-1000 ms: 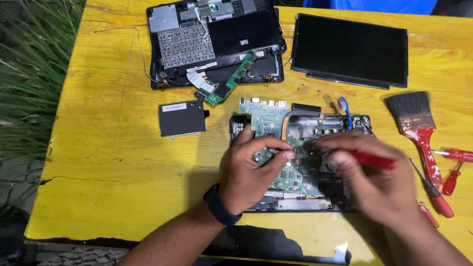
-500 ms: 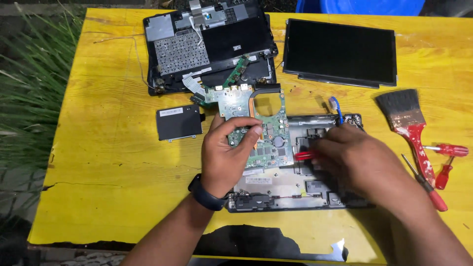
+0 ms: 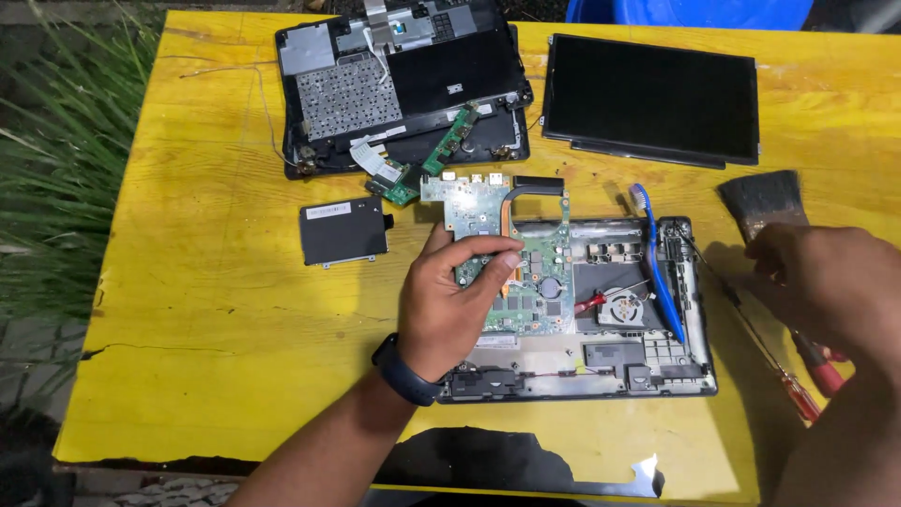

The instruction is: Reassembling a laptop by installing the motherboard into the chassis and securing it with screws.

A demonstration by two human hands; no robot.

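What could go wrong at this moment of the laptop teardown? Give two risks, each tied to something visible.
The left hand grips the green motherboard by one side, so it could flex or slip onto the open laptop base. The blue toothbrush lies across that base beside the fan and might get knocked in.

A black display panel (image 3: pixel 652 99) is laid flat at the far right of the yellow desk (image 3: pixel 216 310). An opened keyboard cover (image 3: pixel 404 80) is seen at the far middle, a small green board (image 3: pixel 449 141) resting on it. A black drive (image 3: pixel 343 231) is placed left of centre. Grass (image 3: pixel 47 160) is seen beyond the left edge.
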